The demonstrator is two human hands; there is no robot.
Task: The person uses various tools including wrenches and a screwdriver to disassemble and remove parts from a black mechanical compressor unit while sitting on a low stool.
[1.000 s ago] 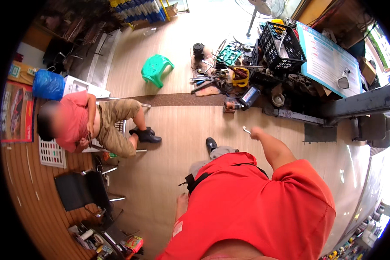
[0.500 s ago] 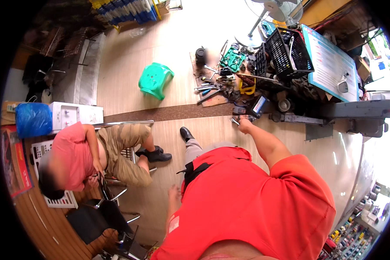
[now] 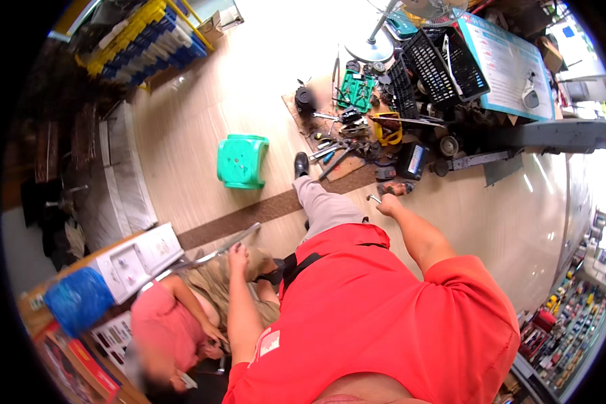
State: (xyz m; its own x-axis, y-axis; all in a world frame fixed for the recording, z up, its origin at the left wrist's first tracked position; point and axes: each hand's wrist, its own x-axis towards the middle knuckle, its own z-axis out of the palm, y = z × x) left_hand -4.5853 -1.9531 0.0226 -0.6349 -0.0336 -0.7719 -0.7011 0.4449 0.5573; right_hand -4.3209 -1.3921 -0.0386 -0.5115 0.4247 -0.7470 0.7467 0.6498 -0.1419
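Note:
My right hand [image 3: 386,206] grips a small silver wrench [image 3: 374,198], held out near an orange-and-black power tool [image 3: 395,188]. My left hand [image 3: 238,253], fingers loosely bent and apparently empty, hangs in front of the chrome rail [image 3: 222,249] of a seat. Ahead of my stepping foot [image 3: 301,165], hand tools and parts [image 3: 330,151] lie heaped on cardboard [image 3: 296,114], with a green tool case [image 3: 355,91], a black battery-like box [image 3: 411,161] and a yellow holder [image 3: 388,129].
A seated person [image 3: 168,316] is close on my left. A green stool [image 3: 241,161] stands ahead-left. A black crate [image 3: 444,64], fan base [image 3: 369,47] and steel lift arm [image 3: 539,137] crowd the right. Blue-and-yellow racked goods [image 3: 148,37] stand at the back.
I have stepped forward toward the tool pile, so the stool and seated person appear lower. My left hand has swung forward; my right hand still holds the wrench.

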